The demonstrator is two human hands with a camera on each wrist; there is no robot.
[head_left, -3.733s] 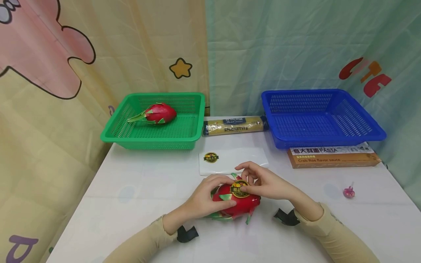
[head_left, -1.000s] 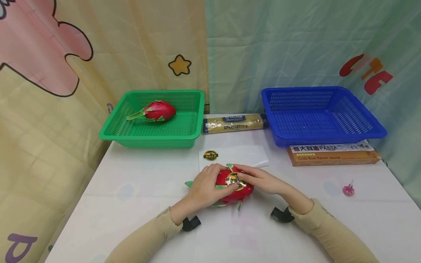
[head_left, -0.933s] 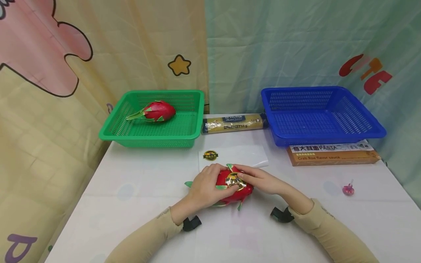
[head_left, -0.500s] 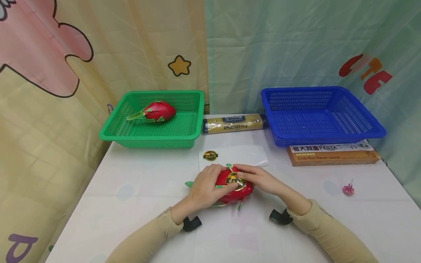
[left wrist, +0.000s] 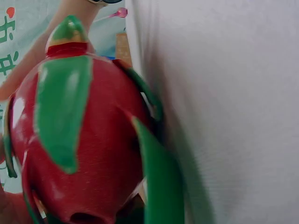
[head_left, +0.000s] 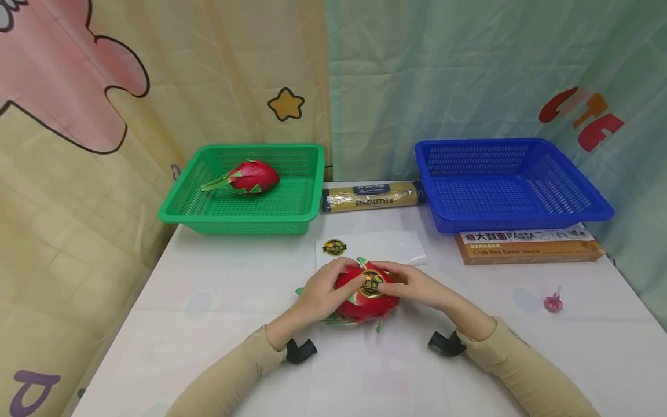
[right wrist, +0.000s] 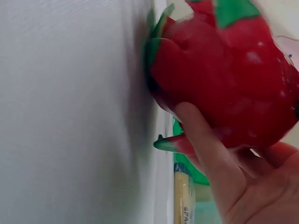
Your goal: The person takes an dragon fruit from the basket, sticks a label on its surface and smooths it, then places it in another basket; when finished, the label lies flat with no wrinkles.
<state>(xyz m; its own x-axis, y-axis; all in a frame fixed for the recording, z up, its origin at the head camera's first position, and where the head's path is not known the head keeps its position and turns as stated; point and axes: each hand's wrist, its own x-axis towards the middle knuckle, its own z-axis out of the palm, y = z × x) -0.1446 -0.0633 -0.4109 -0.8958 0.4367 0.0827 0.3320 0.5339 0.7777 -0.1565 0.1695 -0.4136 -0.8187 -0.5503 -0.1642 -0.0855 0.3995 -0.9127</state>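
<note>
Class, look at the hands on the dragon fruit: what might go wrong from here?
The sticker lies on a rounded dragon fruit, so it may crease or lift at its edge. The fruit's green leaves stick out near the left hand and might bend. The white sheet just beyond could get nudged.

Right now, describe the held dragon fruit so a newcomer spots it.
Find the white table, then the left hand and right hand near its middle. The red dragon fruit held between them bears a round black-and-gold sticker; none shows on the other dragon fruit, lying in the green basket.
</note>
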